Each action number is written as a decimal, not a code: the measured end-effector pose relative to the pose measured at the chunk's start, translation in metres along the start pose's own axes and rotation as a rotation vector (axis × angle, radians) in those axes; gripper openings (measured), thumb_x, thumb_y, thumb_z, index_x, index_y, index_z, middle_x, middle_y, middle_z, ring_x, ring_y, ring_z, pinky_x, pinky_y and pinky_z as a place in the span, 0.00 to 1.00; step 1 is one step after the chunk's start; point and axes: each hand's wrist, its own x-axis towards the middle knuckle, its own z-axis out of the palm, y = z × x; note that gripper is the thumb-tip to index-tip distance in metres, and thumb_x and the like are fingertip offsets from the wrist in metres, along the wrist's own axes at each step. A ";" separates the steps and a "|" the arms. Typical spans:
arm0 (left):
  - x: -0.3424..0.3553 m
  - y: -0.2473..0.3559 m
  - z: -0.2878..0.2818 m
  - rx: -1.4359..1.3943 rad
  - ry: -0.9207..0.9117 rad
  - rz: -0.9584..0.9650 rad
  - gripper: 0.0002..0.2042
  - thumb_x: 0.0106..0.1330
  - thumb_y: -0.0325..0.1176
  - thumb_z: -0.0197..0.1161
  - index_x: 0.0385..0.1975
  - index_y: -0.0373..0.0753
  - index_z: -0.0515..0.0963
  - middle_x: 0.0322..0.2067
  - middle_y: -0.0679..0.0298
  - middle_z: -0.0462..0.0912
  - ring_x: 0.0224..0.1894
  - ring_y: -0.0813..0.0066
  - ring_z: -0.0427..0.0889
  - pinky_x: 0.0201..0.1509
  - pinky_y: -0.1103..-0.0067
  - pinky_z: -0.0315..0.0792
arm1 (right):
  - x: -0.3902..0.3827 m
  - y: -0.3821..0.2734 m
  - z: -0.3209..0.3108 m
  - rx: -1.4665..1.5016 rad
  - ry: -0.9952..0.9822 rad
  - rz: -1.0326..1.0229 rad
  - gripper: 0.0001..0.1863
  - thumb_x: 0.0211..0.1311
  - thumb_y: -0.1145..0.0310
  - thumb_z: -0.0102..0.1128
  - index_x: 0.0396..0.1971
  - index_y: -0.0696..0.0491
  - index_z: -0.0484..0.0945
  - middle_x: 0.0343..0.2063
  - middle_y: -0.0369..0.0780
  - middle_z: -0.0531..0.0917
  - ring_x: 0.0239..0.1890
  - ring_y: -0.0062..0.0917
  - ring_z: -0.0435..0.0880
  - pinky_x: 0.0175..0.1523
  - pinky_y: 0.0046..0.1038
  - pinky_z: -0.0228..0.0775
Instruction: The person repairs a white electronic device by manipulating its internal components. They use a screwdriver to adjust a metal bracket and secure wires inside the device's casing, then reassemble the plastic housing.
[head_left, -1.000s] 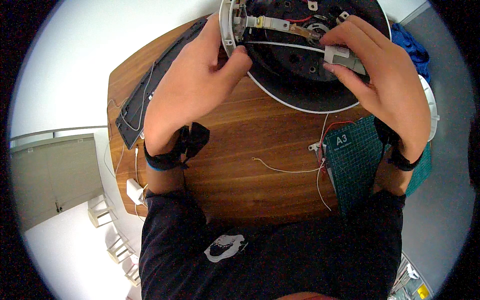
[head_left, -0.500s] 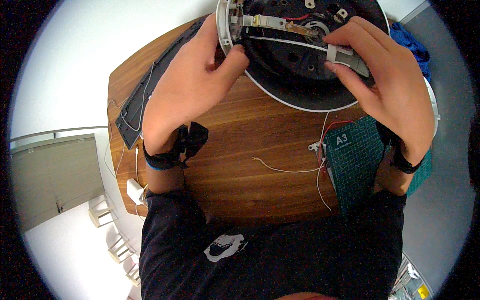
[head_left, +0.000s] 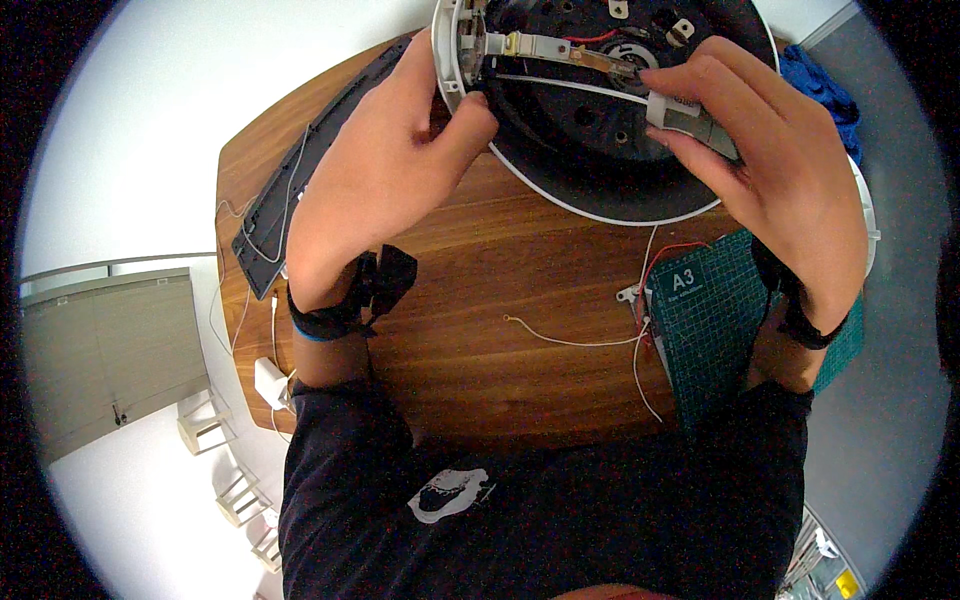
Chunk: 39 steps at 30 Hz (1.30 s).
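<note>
Wooden table (head_left: 470, 290) with round black housing (head_left: 590, 140), green cutting mat (head_left: 720, 330), dark keyboard (head_left: 300, 170), loose white wire (head_left: 570, 340).

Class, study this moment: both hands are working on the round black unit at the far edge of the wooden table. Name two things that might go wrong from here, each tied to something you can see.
1. The left hand and right hand pull on a white strip across the round black unit; it might snap or slip loose.
2. Loose white wires lie on the table beside the green cutting mat; a forearm could snag them.
</note>
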 end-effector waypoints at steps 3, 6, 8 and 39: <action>0.004 0.003 0.001 0.016 -0.002 0.016 0.20 0.75 0.28 0.53 0.65 0.32 0.65 0.52 0.58 0.81 0.54 0.73 0.76 0.61 0.75 0.69 | -0.002 -0.002 -0.005 -0.032 0.005 -0.001 0.19 0.50 0.75 0.71 0.45 0.57 0.80 0.37 0.43 0.78 0.36 0.41 0.81 0.40 0.35 0.73; 0.003 0.000 0.002 -0.022 0.002 0.015 0.20 0.75 0.28 0.53 0.65 0.32 0.65 0.52 0.58 0.81 0.53 0.73 0.76 0.60 0.76 0.69 | 0.000 -0.002 -0.006 -0.035 0.006 -0.018 0.20 0.50 0.75 0.71 0.45 0.57 0.80 0.37 0.42 0.78 0.35 0.40 0.81 0.39 0.34 0.73; 0.003 0.000 0.001 -0.051 -0.011 -0.025 0.20 0.75 0.28 0.53 0.64 0.32 0.65 0.51 0.59 0.81 0.53 0.74 0.76 0.60 0.76 0.69 | 0.000 -0.002 -0.005 -0.036 0.013 -0.029 0.20 0.49 0.75 0.71 0.45 0.57 0.80 0.36 0.42 0.78 0.35 0.39 0.81 0.38 0.34 0.73; 0.006 -0.002 0.005 -0.010 0.095 0.041 0.17 0.68 0.34 0.57 0.53 0.33 0.70 0.27 0.56 0.77 0.28 0.70 0.75 0.36 0.73 0.71 | 0.005 -0.004 0.003 -0.221 0.128 -0.179 0.20 0.44 0.74 0.73 0.42 0.55 0.81 0.32 0.39 0.82 0.32 0.34 0.84 0.31 0.31 0.73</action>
